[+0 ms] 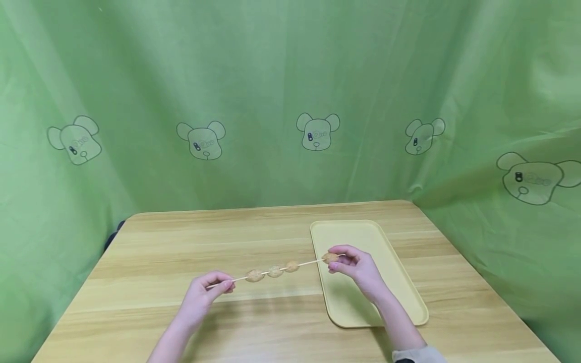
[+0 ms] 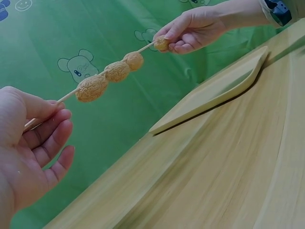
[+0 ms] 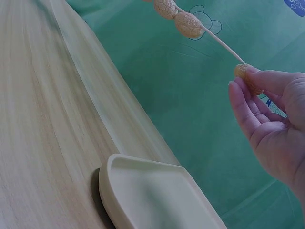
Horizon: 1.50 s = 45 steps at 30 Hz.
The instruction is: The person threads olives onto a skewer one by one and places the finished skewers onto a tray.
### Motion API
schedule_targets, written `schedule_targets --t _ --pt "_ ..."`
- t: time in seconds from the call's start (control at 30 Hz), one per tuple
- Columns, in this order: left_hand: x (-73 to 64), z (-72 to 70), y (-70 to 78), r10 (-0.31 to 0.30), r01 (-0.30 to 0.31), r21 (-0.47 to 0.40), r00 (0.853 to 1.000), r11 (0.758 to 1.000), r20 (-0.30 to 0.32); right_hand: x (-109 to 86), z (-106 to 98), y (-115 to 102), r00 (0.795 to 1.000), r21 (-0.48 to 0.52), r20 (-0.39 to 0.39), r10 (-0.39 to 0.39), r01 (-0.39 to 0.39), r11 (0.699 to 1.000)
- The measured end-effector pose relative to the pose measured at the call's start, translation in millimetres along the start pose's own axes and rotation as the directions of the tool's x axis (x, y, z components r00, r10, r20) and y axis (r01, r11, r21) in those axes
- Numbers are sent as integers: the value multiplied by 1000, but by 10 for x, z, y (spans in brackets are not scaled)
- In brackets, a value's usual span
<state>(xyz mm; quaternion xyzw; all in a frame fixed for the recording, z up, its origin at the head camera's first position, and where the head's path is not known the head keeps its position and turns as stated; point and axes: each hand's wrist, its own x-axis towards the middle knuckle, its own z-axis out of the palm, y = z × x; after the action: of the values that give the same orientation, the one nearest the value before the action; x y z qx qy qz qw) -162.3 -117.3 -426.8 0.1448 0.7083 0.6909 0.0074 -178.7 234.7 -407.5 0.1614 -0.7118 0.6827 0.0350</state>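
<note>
A thin wooden skewer point(image 1: 310, 262) is held in the air above the table, slanting up to the right. Three golden-brown balls with a crackled crust, like small puffs point(image 2: 92, 88), are threaded on it toward the left. My left hand point(image 1: 201, 297) pinches the skewer's left end between thumb and forefinger. With thumb and fingers, my right hand point(image 1: 363, 272) grips another crackled ball point(image 3: 245, 76), which sits at the skewer's right end. A bare stretch of stick separates this ball from the other three. My right fingers partly hide it.
Below the right hand, a pale yellow rectangular tray point(image 1: 354, 232) lies on the wood-grain table point(image 1: 181, 242). Green curtains point(image 1: 272, 60) printed with bear heads hang behind the table and at its sides.
</note>
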Motion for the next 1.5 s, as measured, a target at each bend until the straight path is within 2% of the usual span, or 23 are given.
schedule_targets --t 0.17,0.47,0.6,0.83,1.0,1.1,1.27,1.5 --pt "-1 -12 -14 -5 5 20 1000 1000 3 -1 13 2 1000 -19 -10 -4 4 1000" --pt "0 1 -1 -15 15 20 999 1000 -31 1 26 13 1000 -16 -17 -11 10 1000" --pt "4 -7 -16 10 -9 27 1000 1000 -20 3 21 35 1000 -17 -21 -10 10 1000" --pt "5 -16 -15 4 -4 19 1000 1000 -7 6 19 64 999 -15 -33 15 -16 1000" --pt "20 -35 -23 24 -25 30 999 999 26 15 31 66 999 -10 -35 19 -19 1000" --pt "36 -44 -26 15 -16 29 999 999 37 24 46 62 1000 -17 -28 12 -12 1000" --pt "57 -40 -24 -23 22 18 1000 1000 18 23 62 56 999 -31 -29 15 -16 999" --pt "63 -18 -30 -24 24 9 1000 1000 19 21 70 57 999 -35 -49 -15 13 999"
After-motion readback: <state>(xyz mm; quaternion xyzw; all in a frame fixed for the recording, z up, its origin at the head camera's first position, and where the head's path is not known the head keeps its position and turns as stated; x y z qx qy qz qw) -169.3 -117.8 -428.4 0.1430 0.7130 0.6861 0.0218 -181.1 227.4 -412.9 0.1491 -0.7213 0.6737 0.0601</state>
